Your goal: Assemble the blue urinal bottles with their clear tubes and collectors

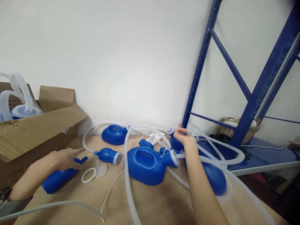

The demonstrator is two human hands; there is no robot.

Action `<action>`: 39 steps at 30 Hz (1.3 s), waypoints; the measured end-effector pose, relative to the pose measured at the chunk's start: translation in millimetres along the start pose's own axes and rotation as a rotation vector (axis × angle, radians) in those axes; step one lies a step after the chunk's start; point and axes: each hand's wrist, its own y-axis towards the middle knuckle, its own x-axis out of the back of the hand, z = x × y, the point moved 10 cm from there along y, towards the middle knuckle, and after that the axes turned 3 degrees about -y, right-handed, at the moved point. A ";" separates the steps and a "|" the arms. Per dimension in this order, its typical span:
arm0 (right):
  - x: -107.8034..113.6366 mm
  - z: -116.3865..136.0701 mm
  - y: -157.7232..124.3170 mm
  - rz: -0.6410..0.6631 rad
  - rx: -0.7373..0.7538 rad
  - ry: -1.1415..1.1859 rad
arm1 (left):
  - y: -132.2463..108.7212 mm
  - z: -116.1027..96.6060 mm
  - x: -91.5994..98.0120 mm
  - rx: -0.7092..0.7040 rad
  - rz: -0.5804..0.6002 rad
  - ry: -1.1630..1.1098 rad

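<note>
My left hand [63, 157] is over a blue cylindrical part [59, 181], with its index finger stretched out and thumb apart. A small bent blue piece [81, 160] shows beside that thumb. At the back right, my right hand [184, 135] has its fingers curled by a blue bottle [176, 143]; a small translucent bit shows at the fingertips, too small to name. Between my hands lies a blue handled urinal bottle [145, 165], its spout joined to a clear hose [128, 175]. A short blue bulb-shaped funnel [109, 155] with a white rim lies nearer my left hand.
A white ring [89, 175] and a clear round lid [101, 170] lie on the brown table. Another handled bottle [114, 134] rests by the wall, near a white power strip [156, 138]. A cardboard box [42, 131] stands left, a blue metal rack [199, 62] right. Hoses cross the table.
</note>
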 end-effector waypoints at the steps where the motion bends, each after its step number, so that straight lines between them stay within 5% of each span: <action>1: -1.9 1.7 -1.0 0.006 0.011 0.004 | -1.4 -4.6 -1.4 0.012 0.032 0.026; 6: -11.8 5.9 -8.6 0.030 0.075 0.042 | -9.4 -29.3 -4.5 -0.003 0.119 0.073; 14: -32.8 2.5 -29.2 0.102 0.137 0.057 | -10.2 -35.4 -0.7 -0.035 0.098 0.093; 16: -44.6 3.1 -40.6 0.147 0.139 0.056 | -14.5 -60.7 8.0 -0.128 0.078 0.056; 22: -72.2 -3.1 -68.1 0.247 0.112 0.017 | -43.9 -190.7 28.4 -0.586 0.031 -0.199; 24: -79.9 -8.2 -71.2 0.347 0.143 -0.250 | -46.8 -226.0 27.7 -0.693 -0.028 -0.163; 27: -87.3 -35.0 -79.8 0.606 0.187 -1.023 | -39.6 -263.6 20.4 -0.810 -0.099 -0.194; 29: -78.1 -57.5 -86.9 0.757 0.248 -1.606 | -26.4 -275.8 10.7 -0.814 -0.110 -0.269; 32: -58.0 -74.4 -89.9 0.788 0.378 -2.207 | -8.1 -284.3 -11.1 -0.794 -0.071 -0.375; 39: -36.9 -93.9 -80.9 0.669 0.378 -2.426 | 5.8 -283.1 -42.9 -0.751 0.023 -0.504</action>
